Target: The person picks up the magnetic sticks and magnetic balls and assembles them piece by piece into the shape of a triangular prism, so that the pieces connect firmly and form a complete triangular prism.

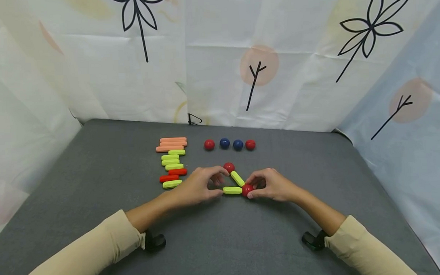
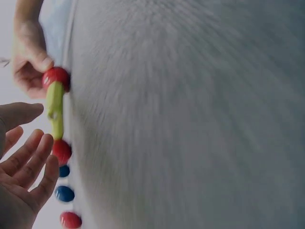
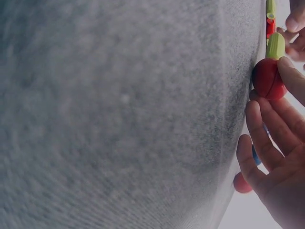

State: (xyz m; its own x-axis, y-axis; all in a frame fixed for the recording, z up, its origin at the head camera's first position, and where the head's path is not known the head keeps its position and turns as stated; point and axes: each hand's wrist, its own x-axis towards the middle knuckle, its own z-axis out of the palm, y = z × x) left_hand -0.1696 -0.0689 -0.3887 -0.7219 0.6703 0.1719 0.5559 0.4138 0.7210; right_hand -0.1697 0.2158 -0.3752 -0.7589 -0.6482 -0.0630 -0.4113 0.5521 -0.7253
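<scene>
My right hand (image 1: 274, 185) pinches a red ball (image 1: 247, 189) between thumb and fingers; the right wrist view shows the thumb on the ball (image 3: 268, 78). Two yellow-green ridged sticks meet this ball: one stick (image 1: 232, 190) points left, the other stick (image 1: 237, 178) slants away to a second red ball (image 1: 228, 167). Beside the left-pointing stick's free end is my left hand (image 1: 200, 186), thumb and fingers spread apart. In the left wrist view the left hand (image 2: 24, 167) has nothing between its fingers. Whether its thumb tip touches the stick, I cannot tell.
Beyond the hands, two red balls (image 1: 209, 144) and two blue balls (image 1: 224, 143) lie in a row. Orange sticks (image 1: 173, 143), several yellow-green sticks (image 1: 170, 157) and red sticks (image 1: 169, 178) form a column left of centre. A patterned cloth (image 1: 217, 64) hangs behind the grey table (image 1: 223, 242).
</scene>
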